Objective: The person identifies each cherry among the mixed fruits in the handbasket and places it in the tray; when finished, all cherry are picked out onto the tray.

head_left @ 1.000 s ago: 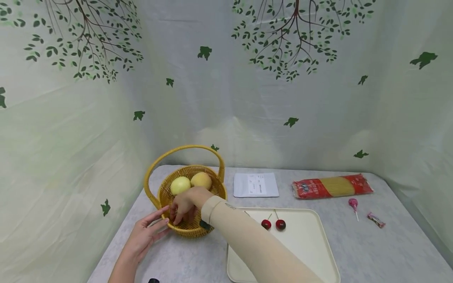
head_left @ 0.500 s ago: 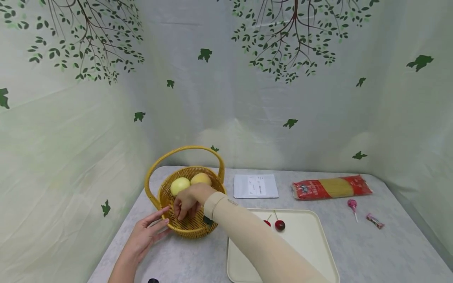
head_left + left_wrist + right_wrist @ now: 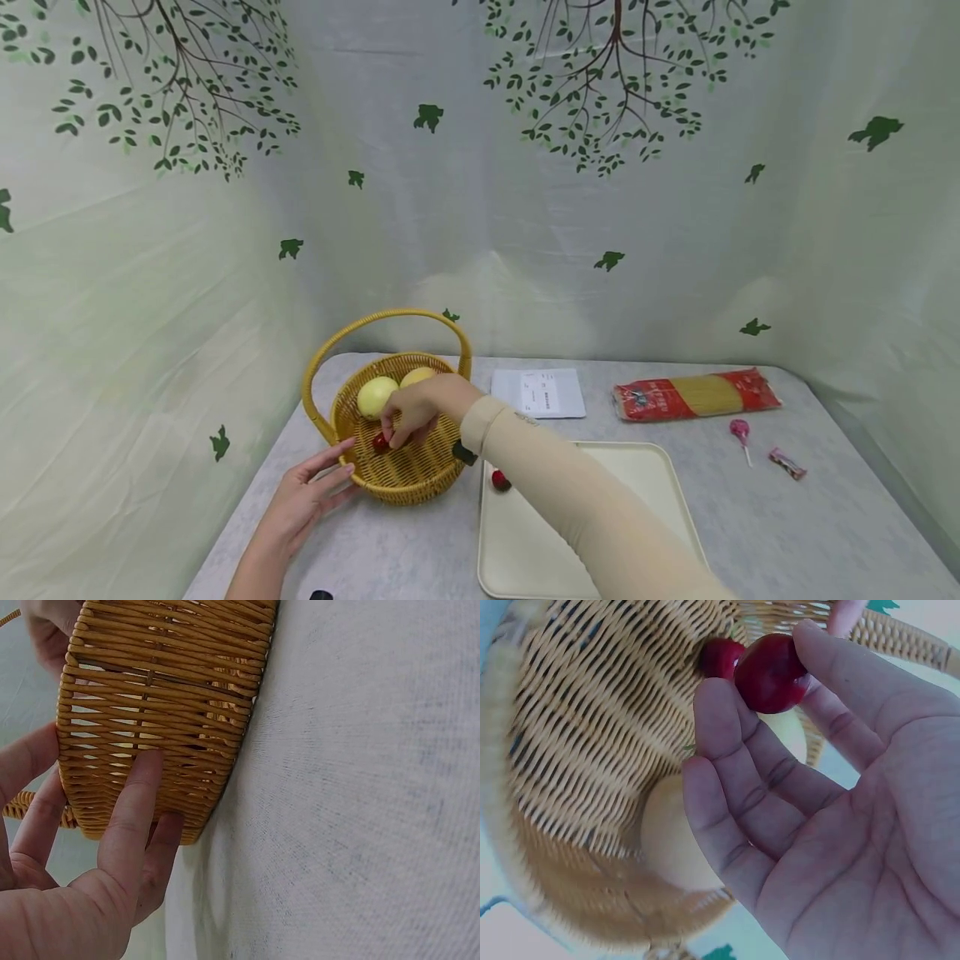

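A yellow wicker basket (image 3: pixel 408 492) with a tall handle stands at the left of the table. My right hand (image 3: pixel 416 408) is over its inside and pinches a dark red cherry (image 3: pixel 772 673) between thumb and fingers. Another cherry (image 3: pixel 718 657) lies in the basket behind the held one. A pale yellow round fruit (image 3: pixel 377 397) and a peach-coloured fruit (image 3: pixel 417 376), partly covered by the hand, sit at the far side of the basket. My left hand (image 3: pixel 303 500) touches the basket's near left side with fairly straight fingers, seen closely in the left wrist view.
A cream tray (image 3: pixel 540 558) lies right of the basket, partly under my right forearm, with a cherry (image 3: pixel 500 480) near its left edge. Behind are a white packet (image 3: pixel 540 392) and a red noodle pack (image 3: pixel 697 395). A lollipop (image 3: pixel 741 433) and a wrapped candy (image 3: pixel 787 463) lie at right.
My right hand has moved up and to the right within the basket, and red cherry now shows by its fingertips. The forearm covers different cherries on the tray. My left hand stays at the basket.
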Motion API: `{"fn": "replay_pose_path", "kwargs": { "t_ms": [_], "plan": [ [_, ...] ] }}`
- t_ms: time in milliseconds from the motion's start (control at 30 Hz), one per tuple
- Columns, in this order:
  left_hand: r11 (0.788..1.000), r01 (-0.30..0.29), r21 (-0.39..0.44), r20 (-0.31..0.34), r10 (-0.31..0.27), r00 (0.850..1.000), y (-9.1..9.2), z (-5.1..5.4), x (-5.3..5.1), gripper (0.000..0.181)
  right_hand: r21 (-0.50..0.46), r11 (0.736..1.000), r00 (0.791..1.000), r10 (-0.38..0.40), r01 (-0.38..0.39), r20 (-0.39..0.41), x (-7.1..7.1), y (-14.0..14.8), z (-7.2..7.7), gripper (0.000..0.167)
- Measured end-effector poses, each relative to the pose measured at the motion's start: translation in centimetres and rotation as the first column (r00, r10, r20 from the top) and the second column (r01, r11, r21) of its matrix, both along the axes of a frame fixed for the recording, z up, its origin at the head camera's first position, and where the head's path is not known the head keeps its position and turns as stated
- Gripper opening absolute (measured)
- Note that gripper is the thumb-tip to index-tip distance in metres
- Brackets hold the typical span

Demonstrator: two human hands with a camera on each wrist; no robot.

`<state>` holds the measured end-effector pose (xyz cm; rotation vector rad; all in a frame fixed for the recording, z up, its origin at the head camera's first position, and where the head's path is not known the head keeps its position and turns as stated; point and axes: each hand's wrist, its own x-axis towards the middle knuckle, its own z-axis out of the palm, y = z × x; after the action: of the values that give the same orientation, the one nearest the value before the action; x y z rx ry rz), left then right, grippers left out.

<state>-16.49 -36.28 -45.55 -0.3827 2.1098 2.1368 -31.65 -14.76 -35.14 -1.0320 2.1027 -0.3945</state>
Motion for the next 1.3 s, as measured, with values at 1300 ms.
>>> {"fn": "replay_pose_path", "kwargs": {
  "t_ms": [1300],
  "plan": [
    [1.000, 0.001, -0.004, -0.004, -0.001, 1.000, -0.1, 0.1, 0.0, 0.063, -0.232, 0.963, 0.972, -0.178, 0.139, -0.156, -0.5, 18.4, -0.4, 0.018]
  ]
}}
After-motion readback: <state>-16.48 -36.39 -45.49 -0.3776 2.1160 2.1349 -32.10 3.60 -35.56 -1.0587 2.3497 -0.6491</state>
